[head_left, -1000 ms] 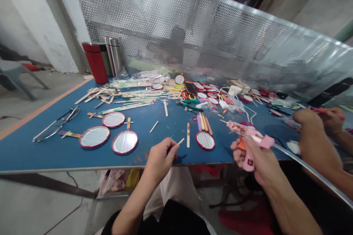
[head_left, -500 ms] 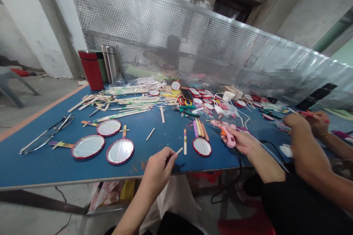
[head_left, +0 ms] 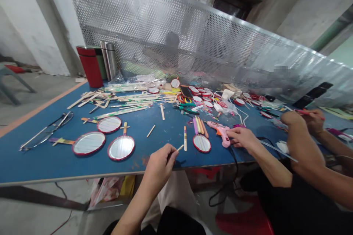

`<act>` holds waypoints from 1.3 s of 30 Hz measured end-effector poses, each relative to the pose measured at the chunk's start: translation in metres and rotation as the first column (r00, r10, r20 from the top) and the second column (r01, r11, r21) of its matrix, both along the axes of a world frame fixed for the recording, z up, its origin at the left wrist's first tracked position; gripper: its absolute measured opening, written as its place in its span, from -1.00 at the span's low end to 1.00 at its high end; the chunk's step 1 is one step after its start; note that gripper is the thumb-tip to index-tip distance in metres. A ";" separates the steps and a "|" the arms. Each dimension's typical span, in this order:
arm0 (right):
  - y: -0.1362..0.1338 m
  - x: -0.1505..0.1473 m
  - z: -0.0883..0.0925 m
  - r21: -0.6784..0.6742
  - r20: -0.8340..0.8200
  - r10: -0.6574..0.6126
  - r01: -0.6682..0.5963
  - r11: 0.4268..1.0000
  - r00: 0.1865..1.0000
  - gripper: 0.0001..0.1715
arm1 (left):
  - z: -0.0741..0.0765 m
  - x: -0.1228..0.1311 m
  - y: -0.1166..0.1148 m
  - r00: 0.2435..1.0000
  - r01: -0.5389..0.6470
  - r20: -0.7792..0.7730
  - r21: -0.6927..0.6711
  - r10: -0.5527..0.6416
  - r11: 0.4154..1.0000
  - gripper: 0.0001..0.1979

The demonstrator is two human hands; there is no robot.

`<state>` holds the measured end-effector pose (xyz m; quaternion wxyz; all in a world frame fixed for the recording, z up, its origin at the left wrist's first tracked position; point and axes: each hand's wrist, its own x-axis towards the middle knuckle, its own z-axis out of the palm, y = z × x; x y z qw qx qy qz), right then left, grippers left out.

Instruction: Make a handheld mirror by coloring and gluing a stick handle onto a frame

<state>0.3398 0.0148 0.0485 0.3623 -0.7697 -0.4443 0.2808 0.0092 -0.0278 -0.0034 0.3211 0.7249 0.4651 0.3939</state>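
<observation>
Pinching short stick in left hand, right hand at pink glue gun

Head view, sole view on record. Gripping short stick between thumb and fingers of left hand, above near edge of blue table. Pointing free end toward colour-banded stick; no contact confirmed. Reaching with right hand to rear of pink glue gun, fingers partly curled at handle; unable to tell firm grip from light touch. Apparently resting on table, nozzle directed away and leftward, with cord hanging below near edge.

Also noted, between both hands: colour-banded stick lying flat and, just beside it, red-rimmed mirror with coloured sticks at far edge. Found farther left: loose stick and three handled mirrors. Noted at far right, well apart: co-worker's hand.

Judged step in hand: gluing of small sticks, with glue gun on table and short stick not yet placed. Judged need for next move: steady pinch on short stick, true alignment against colour-banded stick, and right fingers well clear of hot nozzle. Likely fault: crooked seating, or glue setting before contact.
</observation>
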 end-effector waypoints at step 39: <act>-0.050 -0.124 -0.009 -0.012 0.477 0.350 -0.393 0.920 0.806 -0.29 | 0.001 0.000 -0.004 0.998 0.014 -0.055 0.045 -0.012 0.999 -0.81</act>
